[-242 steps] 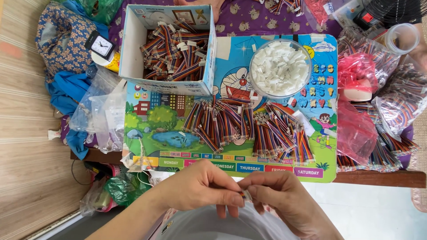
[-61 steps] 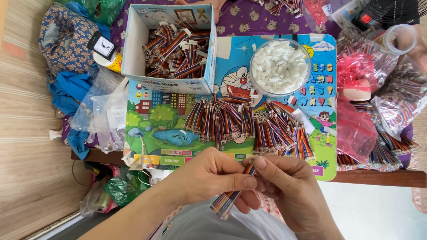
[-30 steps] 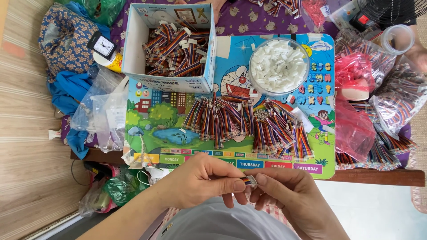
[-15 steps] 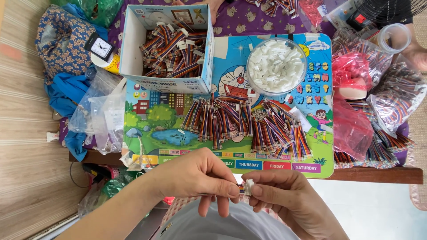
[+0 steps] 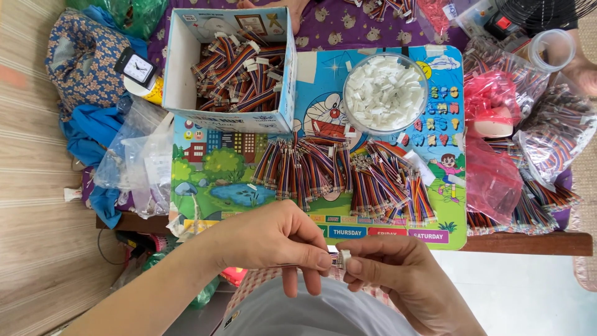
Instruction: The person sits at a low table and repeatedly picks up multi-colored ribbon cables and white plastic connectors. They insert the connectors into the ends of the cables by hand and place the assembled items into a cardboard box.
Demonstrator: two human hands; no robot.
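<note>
1. The left hand [image 5: 273, 239] pinches a short striped ribbon cable [image 5: 336, 259] between thumb and fingers, low in the view, just below the tabletop edge.
2. The right hand [image 5: 398, 274] meets it, its fingers closed on a small white plastic connector [image 5: 344, 255] at the cable's end.
3. A round clear plastic bowl [image 5: 350, 118] on the colourful cartoon play mat [image 5: 217, 168] is full of white connectors.
4. An open white cardboard box [image 5: 177, 68] at the mat's far left corner holds a heap of striped cables with white ends.
5. Loose bundles of striped cables [image 5: 342, 177] lie on the mat between the bowl and the hands.
6. Clear plastic bags [image 5: 134, 162] lie left of the mat.
</note>
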